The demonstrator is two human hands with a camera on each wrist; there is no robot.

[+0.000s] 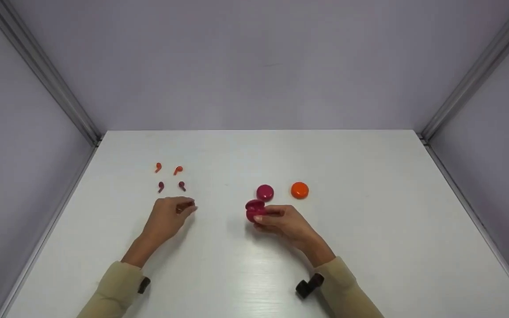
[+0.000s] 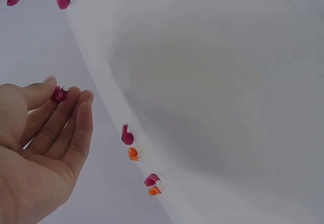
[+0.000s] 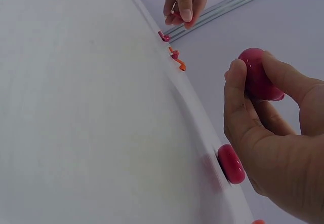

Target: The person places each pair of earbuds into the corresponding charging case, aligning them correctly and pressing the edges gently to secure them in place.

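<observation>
Sleeves, beige, enter from the near edge of the surface [image 1: 369, 176], a dark wrist-mounted unit [image 1: 309, 285] beside the right cuff.

Left hand [image 1: 168, 216]: thumb and fingertips pinch a small magenta earbud [image 2: 58, 94]; other fingers loosely extended. Head view shows only a dark speck at the fingertips; left wrist view shows the bud plainly, between thumb and forefinger. Long axis of the bud cannot be told.

Right hand [image 1: 281, 221]: fingers and thumb curled round an open magenta case [image 1: 255, 210], lid hinged up and tilted toward the left hand. Right wrist view shows the thumb across the rounded shell; the opening is hidden in that view.

Just beyond the right hand: a closed magenta case [image 1: 265, 192], lying flat, and near it to the right an orange case [image 1: 299, 190], also flat. They lie apart, not touching.

Beyond the left hand: two magenta earbuds [image 1: 171, 186], then two orange earbuds [image 1: 168, 168] farther back, in two rows, each apart from the others. Stems point roughly toward the near edge.

Open room: wide bare surface to the right, at the back and between the hands. Grey walls [image 1: 254, 62] with metal corner rails [image 1: 42, 70] close off three sides.
</observation>
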